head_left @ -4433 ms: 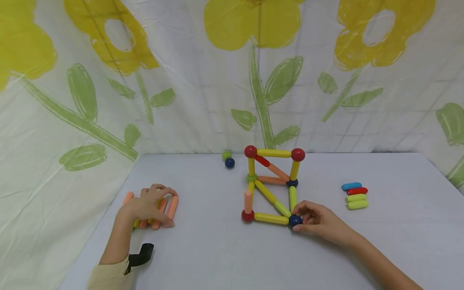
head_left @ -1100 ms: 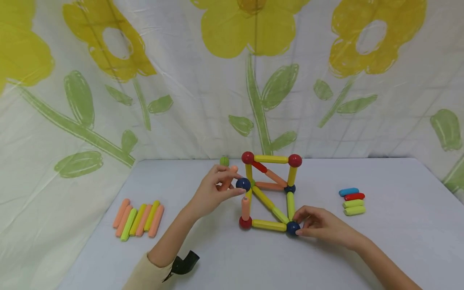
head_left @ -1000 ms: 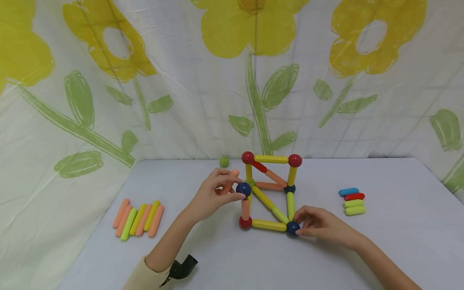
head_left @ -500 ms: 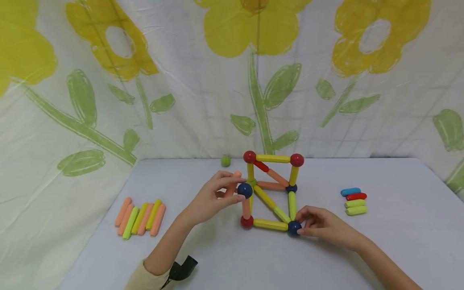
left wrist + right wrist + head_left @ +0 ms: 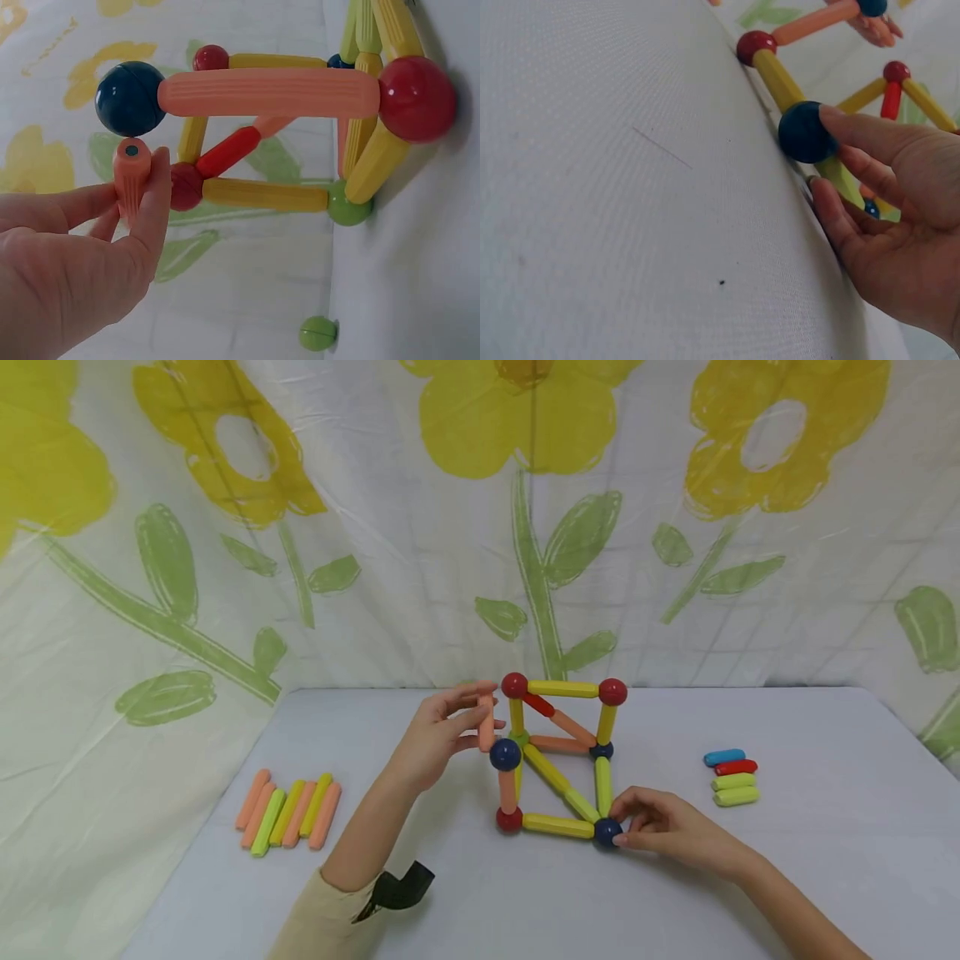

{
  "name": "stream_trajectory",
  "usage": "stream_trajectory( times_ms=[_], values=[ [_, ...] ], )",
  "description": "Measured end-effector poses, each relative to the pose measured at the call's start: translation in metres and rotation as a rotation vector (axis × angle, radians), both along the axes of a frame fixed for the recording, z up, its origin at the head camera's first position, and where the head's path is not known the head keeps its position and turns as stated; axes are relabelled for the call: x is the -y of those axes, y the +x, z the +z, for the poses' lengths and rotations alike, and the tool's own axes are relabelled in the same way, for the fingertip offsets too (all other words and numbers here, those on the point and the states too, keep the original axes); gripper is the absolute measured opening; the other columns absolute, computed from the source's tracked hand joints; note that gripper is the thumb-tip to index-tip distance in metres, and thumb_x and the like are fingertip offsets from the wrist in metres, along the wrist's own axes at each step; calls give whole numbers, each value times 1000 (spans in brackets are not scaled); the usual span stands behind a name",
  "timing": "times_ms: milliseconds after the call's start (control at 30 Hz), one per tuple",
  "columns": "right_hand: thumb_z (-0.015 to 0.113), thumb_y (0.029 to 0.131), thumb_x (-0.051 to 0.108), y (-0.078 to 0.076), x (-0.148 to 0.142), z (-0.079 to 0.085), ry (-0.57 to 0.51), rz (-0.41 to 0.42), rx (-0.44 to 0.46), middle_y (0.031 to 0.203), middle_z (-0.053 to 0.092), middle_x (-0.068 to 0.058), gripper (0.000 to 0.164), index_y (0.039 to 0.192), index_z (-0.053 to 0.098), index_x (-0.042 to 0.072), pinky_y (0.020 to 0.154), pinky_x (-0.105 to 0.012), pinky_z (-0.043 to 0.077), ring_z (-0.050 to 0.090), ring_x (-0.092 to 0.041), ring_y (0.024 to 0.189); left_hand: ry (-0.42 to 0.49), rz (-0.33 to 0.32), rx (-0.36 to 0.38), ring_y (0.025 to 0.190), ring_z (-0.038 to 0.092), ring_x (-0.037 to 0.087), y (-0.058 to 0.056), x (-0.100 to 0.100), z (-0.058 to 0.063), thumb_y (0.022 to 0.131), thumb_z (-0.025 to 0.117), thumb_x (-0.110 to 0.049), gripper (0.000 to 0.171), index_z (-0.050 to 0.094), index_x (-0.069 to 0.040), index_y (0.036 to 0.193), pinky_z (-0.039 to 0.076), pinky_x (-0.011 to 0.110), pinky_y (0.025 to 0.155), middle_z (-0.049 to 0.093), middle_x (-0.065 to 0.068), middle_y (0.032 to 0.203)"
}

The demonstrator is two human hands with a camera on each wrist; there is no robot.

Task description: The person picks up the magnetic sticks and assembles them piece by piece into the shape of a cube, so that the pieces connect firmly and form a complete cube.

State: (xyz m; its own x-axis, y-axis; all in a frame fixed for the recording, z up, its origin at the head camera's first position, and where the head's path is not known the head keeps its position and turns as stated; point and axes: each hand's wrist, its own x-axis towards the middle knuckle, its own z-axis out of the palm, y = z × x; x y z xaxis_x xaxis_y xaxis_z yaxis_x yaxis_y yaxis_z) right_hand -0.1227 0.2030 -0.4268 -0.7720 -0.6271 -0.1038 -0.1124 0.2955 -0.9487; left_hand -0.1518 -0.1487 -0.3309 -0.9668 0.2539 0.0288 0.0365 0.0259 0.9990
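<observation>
My left hand [image 5: 431,739] pinches an orange magnetic stick [image 5: 486,724] between thumb and fingers, its lower end close to a dark blue ball [image 5: 505,754]. That ball sits on top of an upright orange stick [image 5: 270,93], which stands on a red ball [image 5: 509,818] at the front left corner of a frame of sticks and balls. My right hand [image 5: 671,828] holds another dark blue ball [image 5: 807,132] at the front right corner, thumb on it and fingers behind. In the left wrist view the held stick's end, with a small metal disc, faces the camera.
At the left lies a row of orange, yellow and green sticks [image 5: 290,812]. Blue, red and light green short sticks [image 5: 735,781] lie at the right. A green ball [image 5: 318,333] rests on the table behind the left hand. The frame's back side carries two red balls [image 5: 612,692] up high.
My left hand has carried a blue ball and an orange stick from the left, put the ball on the upright stick and let go of it. The stick in that hand has turned upright. My right hand stays put.
</observation>
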Motion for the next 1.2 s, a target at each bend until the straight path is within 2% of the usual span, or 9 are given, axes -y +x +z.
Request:
stream_trajectory(
  times_ms=[133, 233, 400, 567, 667, 1033, 1200],
  values=[
    [75, 99, 12, 0, 0, -1, -1, -1, 1, 112, 63, -14, 31, 123, 62, -3, 77, -20, 57, 63, -15, 89, 111, 46, 54, 107, 75, 24, -4, -11, 1, 109, 56, -8, 41, 52, 2, 149, 63, 32, 90, 60, 21, 133],
    [75, 99, 12, 0, 0, -1, -3, -3, -1, 111, 63, -15, 31, 123, 62, -3, 77, -20, 56, 63, -16, 89, 145, 75, 66, 105, 76, 23, -4, -16, 2, 108, 58, -7, 40, 53, 2, 146, 63, 29, 86, 61, 18, 128],
    [75, 99, 12, 1, 1, -1, -10, -5, -7, 111, 63, -15, 31, 123, 62, -3, 76, -19, 56, 63, -16, 88, 157, 89, 73, 103, 77, 25, 0, -18, 2, 107, 60, -6, 34, 56, -2, 141, 63, 28, 82, 64, 13, 122],
    [74, 99, 12, 1, 0, -2, -14, -9, -17, 110, 63, -14, 30, 122, 62, -3, 75, -20, 56, 63, -15, 87, 168, 71, 102, 101, 78, 28, 2, -19, 0, 106, 63, -6, 29, 52, -5, 133, 64, 29, 81, 66, 27, 129],
    [75, 99, 12, 1, -1, -3, -15, -13, -21, 109, 63, -14, 30, 122, 62, -3, 75, -20, 56, 63, -15, 86, 164, 61, 121, 98, 79, 27, 2, -21, -3, 106, 63, -7, 29, 51, -5, 132, 64, 30, 81, 66, 30, 132],
    [75, 99, 12, 0, -1, -4, -1, -16, -48, 107, 64, -12, 30, 121, 62, -3, 74, -20, 55, 62, -15, 85, 160, 80, 183, 90, 79, 19, 0, -27, -9, 106, 62, -8, 31, 51, -4, 135, 63, 25, 80, 69, 26, 128],
    [75, 99, 13, 1, 0, -3, 4, -20, -43, 107, 63, -13, 31, 121, 62, -4, 74, -20, 55, 62, -15, 85, 185, 77, 195, 86, 78, 15, -2, -27, -13, 106, 63, -9, 32, 51, -4, 135, 63, 26, 80, 74, 20, 120]
  ],
)
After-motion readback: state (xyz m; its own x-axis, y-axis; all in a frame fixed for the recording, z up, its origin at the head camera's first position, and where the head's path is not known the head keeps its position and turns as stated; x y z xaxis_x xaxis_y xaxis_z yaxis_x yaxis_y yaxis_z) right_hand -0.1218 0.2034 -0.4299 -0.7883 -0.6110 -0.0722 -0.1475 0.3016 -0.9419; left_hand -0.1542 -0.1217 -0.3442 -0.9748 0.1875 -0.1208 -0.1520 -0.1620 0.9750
